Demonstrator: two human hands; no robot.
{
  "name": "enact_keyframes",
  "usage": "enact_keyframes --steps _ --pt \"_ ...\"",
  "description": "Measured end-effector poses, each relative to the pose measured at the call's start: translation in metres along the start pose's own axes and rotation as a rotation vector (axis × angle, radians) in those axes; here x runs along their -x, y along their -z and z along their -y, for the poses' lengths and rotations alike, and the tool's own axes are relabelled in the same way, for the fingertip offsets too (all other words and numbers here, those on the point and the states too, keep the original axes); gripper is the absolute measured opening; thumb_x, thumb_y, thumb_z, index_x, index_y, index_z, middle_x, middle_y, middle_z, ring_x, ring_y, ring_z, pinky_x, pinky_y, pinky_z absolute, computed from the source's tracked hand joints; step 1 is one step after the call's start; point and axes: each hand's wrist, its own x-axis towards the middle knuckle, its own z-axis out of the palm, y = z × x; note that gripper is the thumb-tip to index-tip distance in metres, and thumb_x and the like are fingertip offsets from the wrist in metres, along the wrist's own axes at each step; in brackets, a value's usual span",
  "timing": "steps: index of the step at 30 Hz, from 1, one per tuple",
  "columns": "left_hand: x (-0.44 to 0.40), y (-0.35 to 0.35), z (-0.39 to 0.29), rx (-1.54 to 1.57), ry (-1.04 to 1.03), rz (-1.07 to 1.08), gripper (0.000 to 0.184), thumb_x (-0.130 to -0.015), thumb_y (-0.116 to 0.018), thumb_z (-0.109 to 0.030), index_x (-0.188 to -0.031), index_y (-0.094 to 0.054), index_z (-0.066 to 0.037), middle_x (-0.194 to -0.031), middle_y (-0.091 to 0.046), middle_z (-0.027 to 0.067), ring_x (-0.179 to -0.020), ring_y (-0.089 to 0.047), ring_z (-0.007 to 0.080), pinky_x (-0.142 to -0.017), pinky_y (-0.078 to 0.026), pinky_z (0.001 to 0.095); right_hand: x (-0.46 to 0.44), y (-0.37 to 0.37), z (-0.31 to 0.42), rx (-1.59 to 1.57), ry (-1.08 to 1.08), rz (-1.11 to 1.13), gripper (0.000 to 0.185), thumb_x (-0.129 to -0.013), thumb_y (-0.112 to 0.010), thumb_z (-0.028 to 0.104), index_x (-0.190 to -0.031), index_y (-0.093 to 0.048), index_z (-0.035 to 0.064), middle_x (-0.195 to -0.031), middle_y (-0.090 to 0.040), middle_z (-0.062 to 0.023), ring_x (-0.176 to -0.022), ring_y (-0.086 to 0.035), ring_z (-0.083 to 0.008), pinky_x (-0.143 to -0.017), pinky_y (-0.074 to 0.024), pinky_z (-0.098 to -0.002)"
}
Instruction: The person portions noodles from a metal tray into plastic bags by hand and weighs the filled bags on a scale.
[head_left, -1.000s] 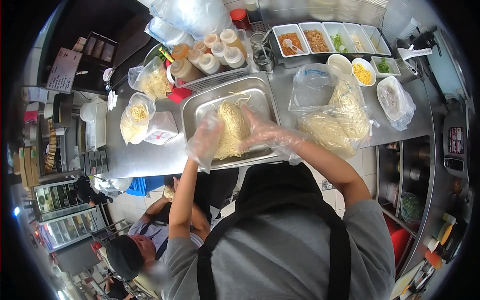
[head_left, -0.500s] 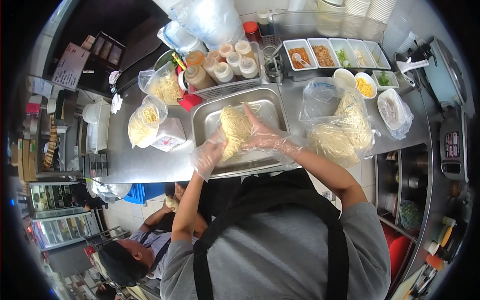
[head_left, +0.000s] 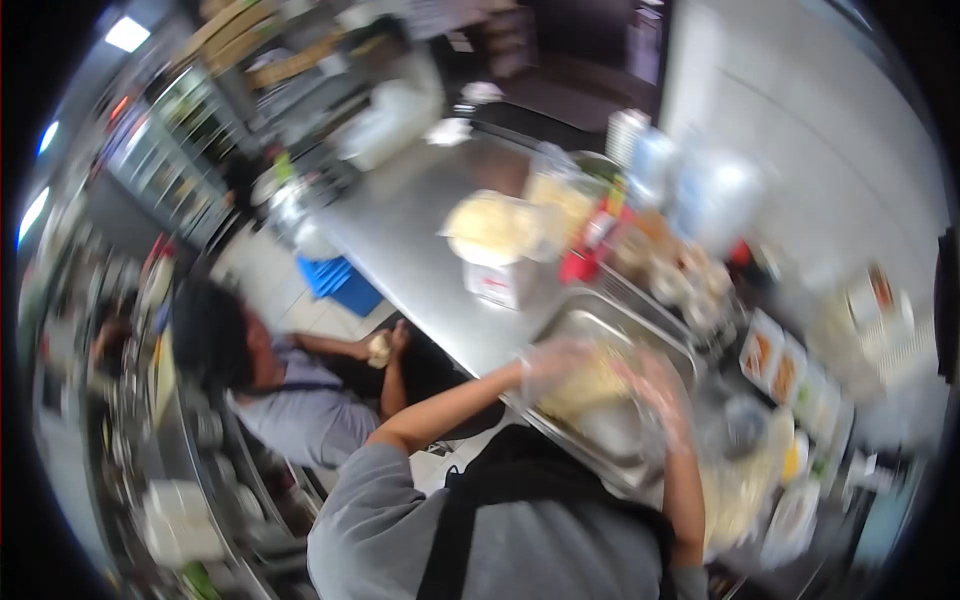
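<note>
Gloved hands at work over a steel tray, seen from above with motion blur across much of the field. The steel surface [head_left: 410,240] runs diagonally, carrying most items. A white scale [head_left: 494,287] stands left of the tray, with pale noodles in plastic [head_left: 488,228] just above it in the view; a second plastic bag of noodles [head_left: 562,205] adjoins. A red object [head_left: 580,266], too blurred to name, lies between this bag and the tray. Beyond the tray's far rim stands a grey basket [head_left: 630,297] of squeeze bottles [head_left: 672,282]. At the lower left, a co-worker [head_left: 300,405] by the surface's edge holds a pale lump [head_left: 378,348]; blue crates [head_left: 340,283] sit on the floor beyond.

Containers: the rectangular steel tray [head_left: 612,432] holds loose noodles [head_left: 580,392], gathered between the left hand [head_left: 560,365] and right hand [head_left: 655,385]. The right hand and wrist obscure part of the tray's right rim. Whether the fingers of either hand pinch strands or merely rest against them cannot be told through the blur. To the right are white topping tubs [head_left: 775,362], one with orange-brown contents, and a large bag of noodles [head_left: 738,495].
</note>
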Motion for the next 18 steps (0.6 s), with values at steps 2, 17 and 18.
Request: enact_keyframes --steps 2,17,18 --pt "0.001 -0.008 -0.015 0.083 0.106 -0.069 0.050 -0.091 -0.051 -0.034 -0.128 -0.045 -0.001 -0.118 -0.056 0.0167 -0.109 -0.053 0.0272 -0.095 -0.040 0.0372 0.007 0.011 0.010 0.071 -0.037 0.048 0.087 -0.068 -0.069 0.056 -0.128 -0.046 -0.0016 -0.116 -0.055 -0.0263 -0.113 -0.050 -0.0395 -0.095 -0.0377 -0.0454" --pt "-0.021 -0.059 -0.024 -0.191 -0.184 -0.407 0.045 -0.083 -0.057 -0.034 -0.123 -0.052 -0.013 -0.121 -0.055 0.0176 -0.110 -0.054 0.0347 -0.095 -0.043 0.0417 0.008 -0.029 -0.036 -0.118 0.182 0.043 0.096 -0.057 -0.085 0.021 -0.134 -0.031 0.0032 -0.113 -0.058 -0.0173 -0.101 -0.059 -0.0299 -0.084 -0.0483 -0.0373" --pt "-0.021 -0.060 -0.024 -0.185 -0.168 -0.399 0.043 -0.084 -0.055 -0.033 -0.122 -0.052 -0.013 -0.120 -0.056 0.0174 -0.110 -0.055 0.0346 -0.094 -0.043 0.0418 0.012 -0.031 -0.038 -0.124 0.155 0.037 0.102 -0.057 -0.085 0.023 -0.137 -0.026 0.0025 -0.114 -0.057 -0.0197 -0.102 -0.059 -0.0305 -0.084 -0.0486 -0.0376"
